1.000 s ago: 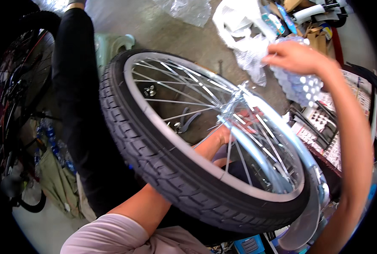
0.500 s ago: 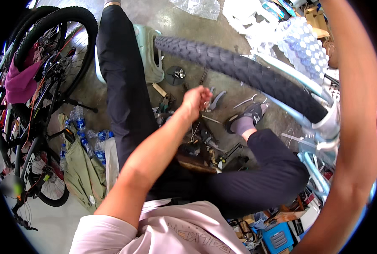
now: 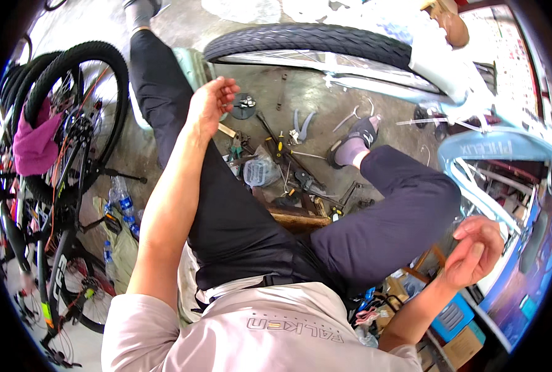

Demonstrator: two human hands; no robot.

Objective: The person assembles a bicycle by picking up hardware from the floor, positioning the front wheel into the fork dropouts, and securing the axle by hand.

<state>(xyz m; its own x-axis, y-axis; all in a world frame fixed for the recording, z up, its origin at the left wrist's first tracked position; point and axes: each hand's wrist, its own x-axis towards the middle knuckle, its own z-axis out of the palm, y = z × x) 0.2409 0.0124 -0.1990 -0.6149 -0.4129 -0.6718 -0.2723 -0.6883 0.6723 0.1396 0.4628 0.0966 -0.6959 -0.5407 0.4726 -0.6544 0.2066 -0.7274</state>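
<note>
My left hand (image 3: 212, 105) hovers below the left end of a black knobbly bicycle tyre (image 3: 307, 39), apart from it, fingers loosely bent and nothing in them. The tyre sits on a wheel of a pale blue bicycle (image 3: 480, 146) lying across the far side and right. Beside my bent right knee, my right hand (image 3: 474, 251) is raised near the bicycle frame. Its fingers are loosely curled and I see nothing held. Between my legs lie pliers with blue-grey handles (image 3: 302, 124), a screwdriver (image 3: 280, 147) and a clear plastic tub (image 3: 262, 170).
Another bicycle (image 3: 71, 161) with a pink cloth (image 3: 35, 144) stands at the left. Water bottles (image 3: 124, 201) lie near it. A pale green stool (image 3: 192, 68) is beside my left leg. A blue box (image 3: 452, 316) and cardboard (image 3: 465, 346) are at the lower right.
My left hand has moved left, away from the tools. My right arm, earlier stretched up along the right edge, has come down beside my knee. The view has shifted, and the tyre appears more level.
</note>
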